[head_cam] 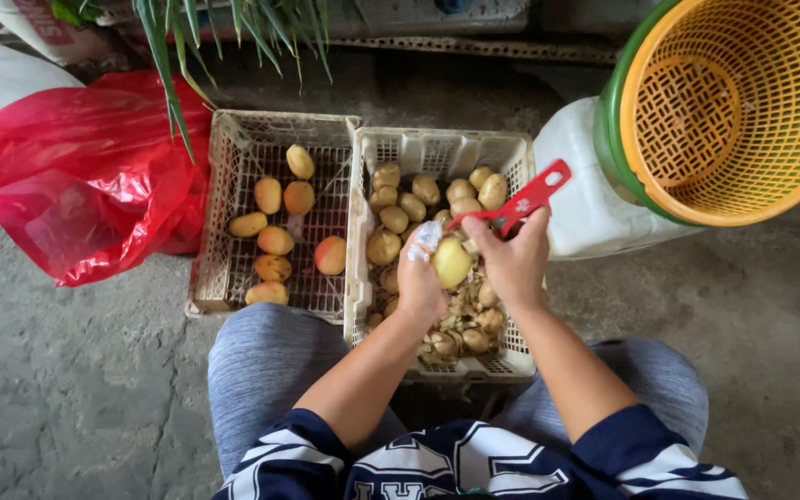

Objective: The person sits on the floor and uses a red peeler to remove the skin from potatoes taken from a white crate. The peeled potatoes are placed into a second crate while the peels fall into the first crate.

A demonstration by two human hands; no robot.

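My left hand (418, 278) grips a pale yellow potato (452, 262) over the right-hand white crate (360, 268). A bit of white covering shows on one finger. My right hand (514, 259) holds a red peeler (520, 202) with its head against the top of that potato. Under my hands the crate holds several unpeeled brown potatoes (398, 206) at its far end and a heap of peelings (463, 329) at its near end.
A second white crate (224, 199) on the left holds several peeled yellow potatoes (275, 241). A red plastic bag (85, 176) lies left of it. An orange basket (733, 102) sits in a green basin on a white container (585, 204) at the right. Concrete floor all round; my knees flank the crates.
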